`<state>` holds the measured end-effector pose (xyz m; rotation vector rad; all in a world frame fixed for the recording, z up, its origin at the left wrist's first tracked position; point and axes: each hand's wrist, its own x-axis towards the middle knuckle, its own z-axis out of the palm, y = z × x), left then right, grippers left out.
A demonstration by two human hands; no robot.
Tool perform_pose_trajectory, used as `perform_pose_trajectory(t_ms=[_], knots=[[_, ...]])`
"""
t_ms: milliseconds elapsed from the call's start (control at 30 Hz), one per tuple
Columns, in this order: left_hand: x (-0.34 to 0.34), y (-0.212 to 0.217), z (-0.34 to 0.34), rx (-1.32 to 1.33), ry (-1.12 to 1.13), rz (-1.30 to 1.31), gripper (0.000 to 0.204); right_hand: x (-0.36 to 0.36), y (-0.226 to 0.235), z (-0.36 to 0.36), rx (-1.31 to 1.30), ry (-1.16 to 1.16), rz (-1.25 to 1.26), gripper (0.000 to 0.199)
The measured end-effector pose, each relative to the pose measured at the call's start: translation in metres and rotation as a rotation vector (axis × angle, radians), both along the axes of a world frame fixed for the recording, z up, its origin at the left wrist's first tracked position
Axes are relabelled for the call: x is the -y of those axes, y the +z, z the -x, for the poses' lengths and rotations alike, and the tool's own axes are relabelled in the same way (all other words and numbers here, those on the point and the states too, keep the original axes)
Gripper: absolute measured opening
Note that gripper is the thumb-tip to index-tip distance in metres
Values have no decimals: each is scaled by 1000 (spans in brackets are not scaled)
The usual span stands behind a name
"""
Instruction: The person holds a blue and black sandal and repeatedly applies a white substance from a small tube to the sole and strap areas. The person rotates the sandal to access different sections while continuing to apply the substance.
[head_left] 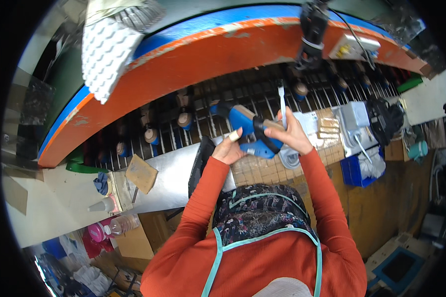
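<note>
A blue sandal on a shoe last (243, 122), with black straps and a tan-brown underside, is held up in front of me, tilted. My left hand (230, 149) grips its near left side, thumb on top; a pale wrap covers the thumb. In my right hand (294, 134) is a white toothbrush (282, 101), held upright with dark bristles at its far end. The right thumb also rests against the sandal's right end. Below that hand a pale round dish (290, 158) stands on the tan, grid-lined work surface (262, 171).
Behind the bench, a rack of metal bars (213, 123) carries several lasted shoes (185, 120) beneath an orange-and-blue machine edge (223, 52). At right are a grey container (355, 115) and a blue bin (358, 171). A tan pad (141, 174) and black piece (199, 166) lie left.
</note>
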<state>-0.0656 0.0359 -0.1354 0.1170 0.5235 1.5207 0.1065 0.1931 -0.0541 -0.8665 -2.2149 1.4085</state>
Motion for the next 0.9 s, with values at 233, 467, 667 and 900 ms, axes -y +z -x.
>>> perform_pose_trajectory(t_ms=[233,467,667,900], knots=[[35,28,-65,80,-47,-111,94,52,-34,-122,-73,-127,74,33],[31,99,-75,-395,471,-579,100,69,-93,-168,476,-419,-522,16],[44,166,-47,-1833,845,-568,95,62,-119,-161,451,-481,-746,11],[52,160,-33,-2711,1264,-302,85,65,-126,-158,410,-482,-777,9]])
